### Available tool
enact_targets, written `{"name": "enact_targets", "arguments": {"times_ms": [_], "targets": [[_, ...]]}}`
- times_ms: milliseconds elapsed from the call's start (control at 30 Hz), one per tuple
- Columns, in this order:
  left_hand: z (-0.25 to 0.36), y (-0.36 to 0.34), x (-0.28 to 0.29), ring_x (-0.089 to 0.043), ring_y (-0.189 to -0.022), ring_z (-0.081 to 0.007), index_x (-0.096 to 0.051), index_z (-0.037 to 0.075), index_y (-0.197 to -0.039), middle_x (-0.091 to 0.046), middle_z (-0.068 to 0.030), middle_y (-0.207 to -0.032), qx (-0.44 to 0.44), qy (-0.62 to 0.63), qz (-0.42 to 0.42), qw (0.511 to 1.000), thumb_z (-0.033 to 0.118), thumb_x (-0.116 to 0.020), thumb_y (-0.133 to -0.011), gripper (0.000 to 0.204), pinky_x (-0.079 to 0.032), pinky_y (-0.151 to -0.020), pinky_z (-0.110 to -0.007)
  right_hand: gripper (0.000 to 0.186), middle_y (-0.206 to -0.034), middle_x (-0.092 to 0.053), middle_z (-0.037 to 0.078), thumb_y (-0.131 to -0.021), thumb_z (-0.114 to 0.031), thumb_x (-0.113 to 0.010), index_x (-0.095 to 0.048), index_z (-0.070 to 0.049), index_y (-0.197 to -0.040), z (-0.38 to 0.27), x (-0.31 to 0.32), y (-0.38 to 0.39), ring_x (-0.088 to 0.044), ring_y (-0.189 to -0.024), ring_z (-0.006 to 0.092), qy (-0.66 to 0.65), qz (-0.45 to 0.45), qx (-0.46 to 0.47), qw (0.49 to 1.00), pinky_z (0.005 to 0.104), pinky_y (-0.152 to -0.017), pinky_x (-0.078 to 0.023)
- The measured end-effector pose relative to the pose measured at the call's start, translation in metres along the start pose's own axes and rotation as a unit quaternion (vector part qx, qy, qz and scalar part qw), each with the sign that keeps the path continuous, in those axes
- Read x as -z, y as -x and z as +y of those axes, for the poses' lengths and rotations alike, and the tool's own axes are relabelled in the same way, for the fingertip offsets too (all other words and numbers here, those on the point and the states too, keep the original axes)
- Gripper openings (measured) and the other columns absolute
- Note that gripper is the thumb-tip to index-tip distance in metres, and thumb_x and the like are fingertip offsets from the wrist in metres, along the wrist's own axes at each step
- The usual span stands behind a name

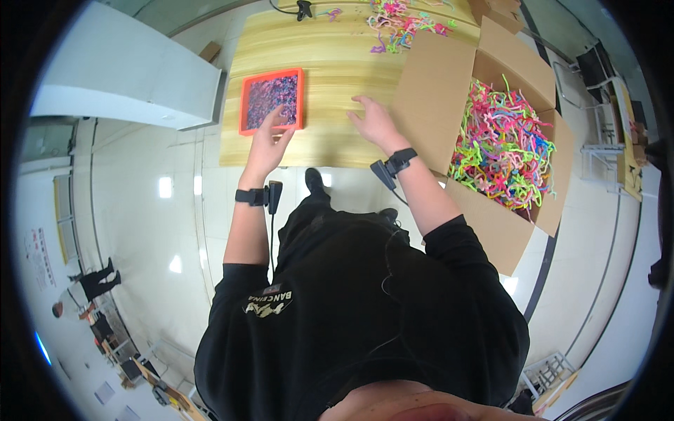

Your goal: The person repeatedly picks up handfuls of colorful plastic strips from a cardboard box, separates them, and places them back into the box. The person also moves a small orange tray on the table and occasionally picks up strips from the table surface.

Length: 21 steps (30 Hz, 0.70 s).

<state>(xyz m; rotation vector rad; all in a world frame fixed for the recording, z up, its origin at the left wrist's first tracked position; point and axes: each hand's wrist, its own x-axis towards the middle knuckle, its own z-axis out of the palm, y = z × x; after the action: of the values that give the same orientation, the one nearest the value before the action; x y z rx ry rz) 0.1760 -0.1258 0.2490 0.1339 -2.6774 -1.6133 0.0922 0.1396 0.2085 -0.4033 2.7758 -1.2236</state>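
A square red-orange tray (300, 98) lies on the left part of the wooden table, filled with tiny purple, blue and pink bits too small to name. Over its near edge is my left hand (268, 146), fingers apart, with nothing visible in it. I cannot tell whether the fingertips touch the bits. My right hand (377, 125) is above the table to the right of the tray, fingers spread and holding nothing. Close to its right stands an open cardboard box (516, 59), heaped with curly, bright-coloured strands (504, 144) in green, pink, orange and blue.
Loose strands (407, 28) are scattered at the table's (337, 56) far side. A black clip-like device (303, 10) with a cable sits at the far edge. One box flap (432, 98) reaches over the tabletop. A white block-like structure (140, 70) stands left; another person (91, 288) is far off.
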Motion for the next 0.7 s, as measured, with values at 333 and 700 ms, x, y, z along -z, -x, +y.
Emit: {"name": "enact_targets", "arguments": {"times_ms": [333,700], "targets": [[-0.077,-0.103,0.042,-0.067,-0.087,-0.0181,-0.062,-0.002,-0.119,-0.070,-0.0123,-0.099,0.007,0.072,-0.162,0.984,0.014,-0.066,-0.091,0.032,-0.053,-0.077,-0.030,0.052,-0.126,-0.056,0.026,-0.087,-0.021,-0.068,-0.050,0.002,-0.130,0.033,-0.041,-0.001,-0.053,-0.119,0.0410,0.072,0.085,-0.131,0.985,0.0446,-0.100,-0.044],[-0.088,-0.148,0.022,-0.063,-0.077,-0.0140,-0.063,-0.001,-0.115,-0.069,-0.0085,-0.090,-0.003,0.076,-0.198,0.977,0.014,-0.066,-0.091,0.028,-0.050,-0.069,-0.027,0.051,-0.105,-0.063,0.018,-0.083,-0.019,-0.072,-0.052,-0.001,-0.126,0.190,0.021,-0.154,-0.062,-0.099,0.0305,0.034,0.175,-0.210,0.961,0.0390,-0.086,-0.050]]}}
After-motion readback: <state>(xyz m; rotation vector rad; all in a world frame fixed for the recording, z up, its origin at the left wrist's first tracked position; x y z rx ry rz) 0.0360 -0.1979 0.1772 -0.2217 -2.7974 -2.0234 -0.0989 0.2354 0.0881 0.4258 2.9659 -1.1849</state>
